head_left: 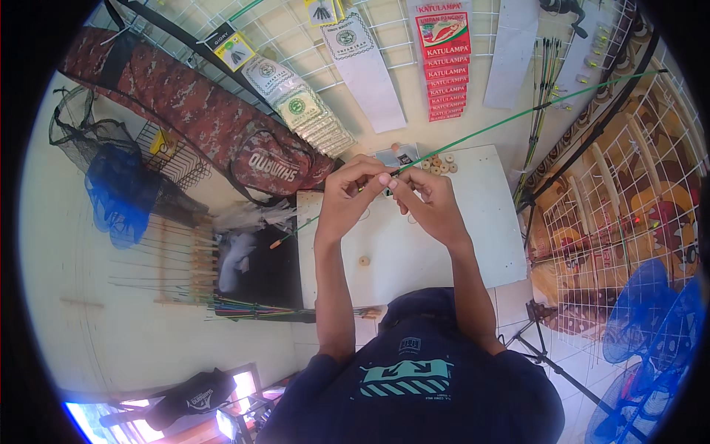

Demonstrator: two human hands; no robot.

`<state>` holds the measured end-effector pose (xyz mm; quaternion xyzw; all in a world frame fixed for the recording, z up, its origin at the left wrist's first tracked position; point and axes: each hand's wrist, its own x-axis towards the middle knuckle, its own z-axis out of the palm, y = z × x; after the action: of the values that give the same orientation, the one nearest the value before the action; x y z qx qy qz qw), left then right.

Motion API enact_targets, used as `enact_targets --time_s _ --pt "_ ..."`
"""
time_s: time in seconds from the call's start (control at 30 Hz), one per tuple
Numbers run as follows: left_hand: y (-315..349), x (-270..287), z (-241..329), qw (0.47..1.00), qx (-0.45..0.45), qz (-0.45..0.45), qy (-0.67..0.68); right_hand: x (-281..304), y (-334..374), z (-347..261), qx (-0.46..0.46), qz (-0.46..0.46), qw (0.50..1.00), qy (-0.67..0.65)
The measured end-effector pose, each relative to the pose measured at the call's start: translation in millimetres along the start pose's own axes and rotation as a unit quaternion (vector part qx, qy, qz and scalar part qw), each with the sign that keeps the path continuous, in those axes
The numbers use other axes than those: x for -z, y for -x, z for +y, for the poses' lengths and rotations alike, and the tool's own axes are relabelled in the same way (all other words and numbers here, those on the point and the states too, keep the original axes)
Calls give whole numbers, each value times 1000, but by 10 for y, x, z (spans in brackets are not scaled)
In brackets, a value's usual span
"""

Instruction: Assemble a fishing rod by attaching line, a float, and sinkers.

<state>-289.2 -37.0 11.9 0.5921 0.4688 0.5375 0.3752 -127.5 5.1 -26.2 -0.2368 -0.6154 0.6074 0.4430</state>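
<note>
Navy shirt [444,407] foremost, green rod [473,137] over white table [421,263]

Left hand [350,194] and right hand [436,206] pinch the rod between thumbs and fingers, close together. Rod slants up to right. Tan ring [364,260] on table.

Room over tabletop [407,259] between forearms [334,292]; wooden ring [362,261] left; green rod [481,134] bars far right.

A person's left hand [346,194] and right hand [435,203] meet above the counter [414,263], thumbs [384,180] nearly touching, fingers [364,169] curled, forearms [335,288] bare.
</note>
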Motion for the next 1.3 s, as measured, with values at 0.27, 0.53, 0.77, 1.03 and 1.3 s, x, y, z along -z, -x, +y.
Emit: enact_targets --time_s 0.27,0.53,0.77,1.03,1.3 --pt "-28 11 -51 1000 -13 0 3 -31 -32 26 19 3 998 -53" --pt "-54 -83 102 998 -24 28 -46 -42 -22 0 15 9 999 -34" --pt "-76 -144 292 978 -64 15 -200 -60 -12 -1 45 24 998 -30" --pt "-119 -167 257 989 -52 29 -136 -29 -33 -24 32 27 999 16" --pt "-101 -74 98 999 13 27 15 -13 -27 -21 50 23 998 15"
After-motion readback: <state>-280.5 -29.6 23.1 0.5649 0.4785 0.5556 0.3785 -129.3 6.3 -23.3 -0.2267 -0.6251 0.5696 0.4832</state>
